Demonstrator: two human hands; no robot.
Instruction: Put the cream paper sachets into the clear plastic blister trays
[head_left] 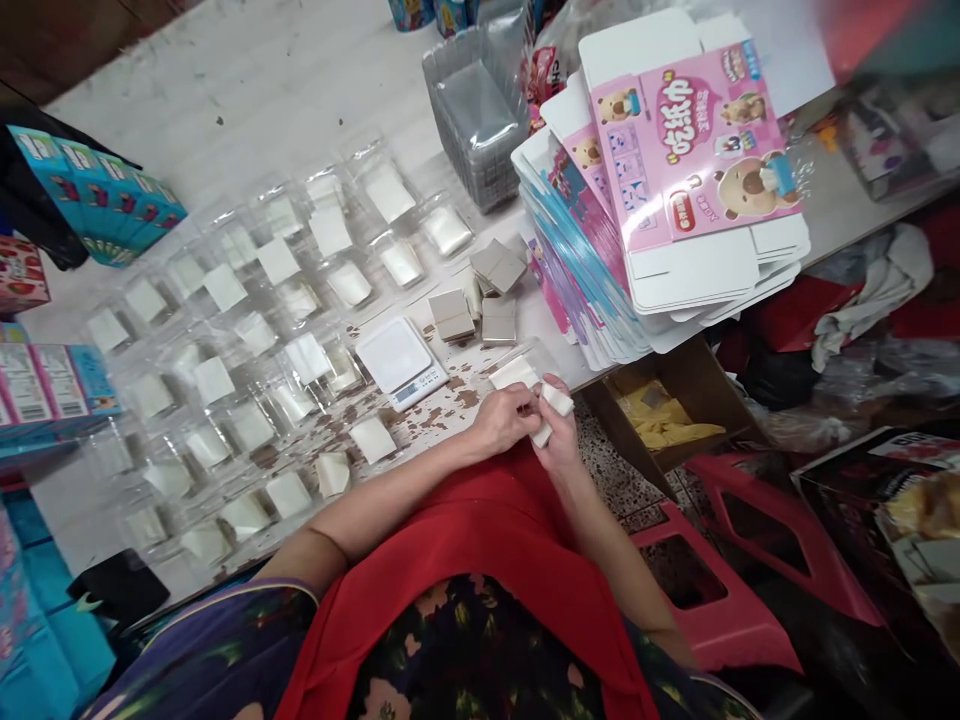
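At the table's front edge, my right hand [559,437] is closed around a small bundle of white sheets [556,400]. My left hand [501,422] has its fingers pinched together against the same bundle; its fingertips are partly hidden. Just behind both hands, more white sheets [514,372] lie in a clear plastic tray [536,352]. A white digital scale [391,352] stands on the table to the left of that tray, and its pan holds nothing. Several grey-brown square stacks [451,315] lie behind the hands, near the scale.
Rows of clear trays with white sheet stacks [279,260] cover the table's left part. Nested clear containers [480,110] stand at the back. Flat pink cartons [697,150] are piled at right. Below are an open drawer [664,400] and a red stool [705,590].
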